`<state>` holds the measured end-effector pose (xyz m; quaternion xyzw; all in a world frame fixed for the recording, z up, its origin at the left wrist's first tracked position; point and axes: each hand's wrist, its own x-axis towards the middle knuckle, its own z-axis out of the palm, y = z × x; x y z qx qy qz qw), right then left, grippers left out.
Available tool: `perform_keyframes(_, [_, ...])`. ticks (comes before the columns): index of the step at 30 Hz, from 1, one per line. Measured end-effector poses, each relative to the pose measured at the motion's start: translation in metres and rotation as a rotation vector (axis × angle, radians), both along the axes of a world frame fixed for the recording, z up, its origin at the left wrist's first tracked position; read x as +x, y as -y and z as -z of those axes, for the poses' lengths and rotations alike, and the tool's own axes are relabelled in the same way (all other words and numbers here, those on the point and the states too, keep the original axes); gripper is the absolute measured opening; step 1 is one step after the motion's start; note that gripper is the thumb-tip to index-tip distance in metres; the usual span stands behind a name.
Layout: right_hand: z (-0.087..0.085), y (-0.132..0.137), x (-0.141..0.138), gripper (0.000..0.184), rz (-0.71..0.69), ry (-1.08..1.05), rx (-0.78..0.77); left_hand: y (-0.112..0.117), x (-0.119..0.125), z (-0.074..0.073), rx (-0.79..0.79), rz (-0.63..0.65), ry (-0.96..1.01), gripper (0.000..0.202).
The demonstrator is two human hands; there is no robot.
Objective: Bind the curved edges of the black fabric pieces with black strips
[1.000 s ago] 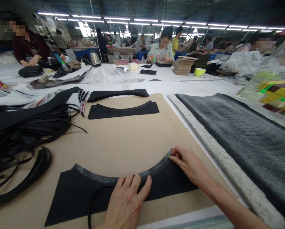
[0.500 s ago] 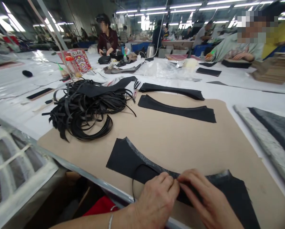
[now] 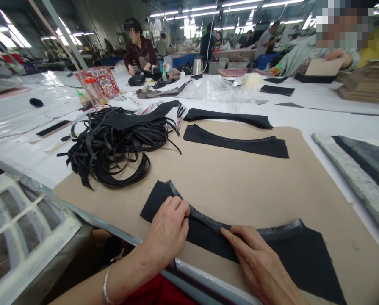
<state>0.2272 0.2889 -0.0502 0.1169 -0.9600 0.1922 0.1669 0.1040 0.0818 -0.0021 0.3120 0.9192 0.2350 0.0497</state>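
Note:
A black fabric-like piece (image 3: 306,258) with a curved, greyish edge band lies on the brown board in front of me. My left hand (image 3: 170,224) is closed at the left part of that curve, its fingers pinching a thin black strip (image 3: 205,226) along the edge. The strip's end under the fingers is hidden. My right hand (image 3: 259,258) rests farther right on the same piece. Its fingers are stretched out, with the fingertips pressing the strip near the middle of the curve.
A tangled heap of black strips (image 3: 113,140) lies at the board's left. Two similar curved black pieces (image 3: 236,142) lie toward the back. Grey felt-like slabs (image 3: 367,169) are on the right, and a white rack (image 3: 27,228) stands left of the table. Co-workers sit across the table.
My left hand has moved left and away from my right hand along the curved edge. The strip's loose loop now lies along the edge. The right hand has shifted slightly left.

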Motion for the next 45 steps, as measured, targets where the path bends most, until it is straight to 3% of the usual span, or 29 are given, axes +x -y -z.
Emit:
perform_keyframes(5, [0.0,0.002,0.003,0.038,0.068,-0.154,0.12,0.0,-0.011,-0.007,0.117,-0.028,0.292,0.013])
perform_keyframes(9, [-0.002,0.001,0.009,0.039,0.078,-0.188,0.182,0.0,-0.021,-0.006,0.165,0.046,0.516,0.02])
perform_keyframes(16, [0.0,0.0,0.015,0.039,0.06,-0.23,0.274,-0.002,-0.031,-0.001,0.136,0.089,0.655,0.022])
perform_keyframes(27, [0.0,0.004,0.018,0.05,0.082,-0.145,0.255,0.0,-0.036,-0.011,0.196,0.096,0.828,0.023])
perform_keyframes(29, [0.001,0.005,0.019,0.052,0.105,-0.132,0.237,0.001,-0.038,-0.007,0.193,0.086,0.787,0.023])
perform_keyframes(32, [0.003,0.006,0.019,0.053,0.124,-0.124,0.239,0.001,-0.037,-0.004,0.101,0.064,0.564,0.023])
perform_keyframes(36, [0.005,0.006,0.018,0.054,0.096,-0.125,0.254,-0.004,-0.033,-0.013,-0.029,0.072,0.328,0.02])
perform_keyframes(40, [0.006,0.006,0.017,0.053,0.075,-0.151,0.253,-0.009,-0.03,-0.021,-0.088,0.065,0.282,0.017])
perform_keyframes(45, [0.006,0.005,0.016,0.052,0.066,-0.18,0.256,-0.011,-0.03,-0.02,-0.134,0.049,0.25,0.015])
